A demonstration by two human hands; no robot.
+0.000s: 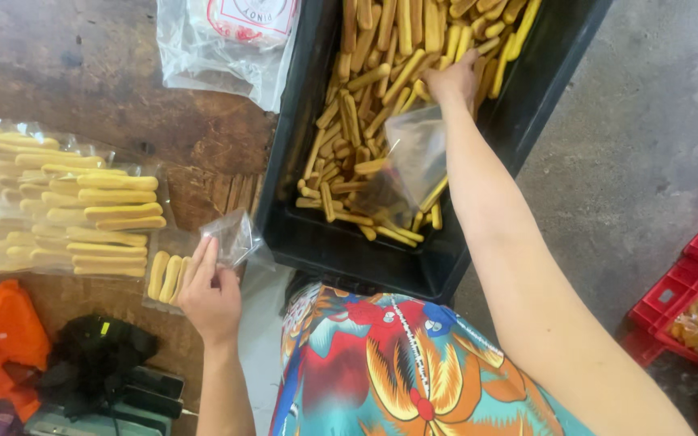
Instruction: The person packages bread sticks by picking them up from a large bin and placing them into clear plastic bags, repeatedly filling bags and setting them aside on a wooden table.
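my right hand (452, 79) reached deep into the black crate (300, 234), fingers closed down among the yellow biscuit sticks (365, 105); whether it had gripped one i could not tell, as the pile hid my fingertips. my left hand (210, 292) pinched a small clear plastic bag (236, 238) at the edge of the wooden desk (123, 89), just beside the crate. filled packets of sticks (82, 218) lay in rows on the desk to the left. another clear bag (414, 153) rested on the sticks inside the crate. a red crate (692, 282) stood on the floor to my right.
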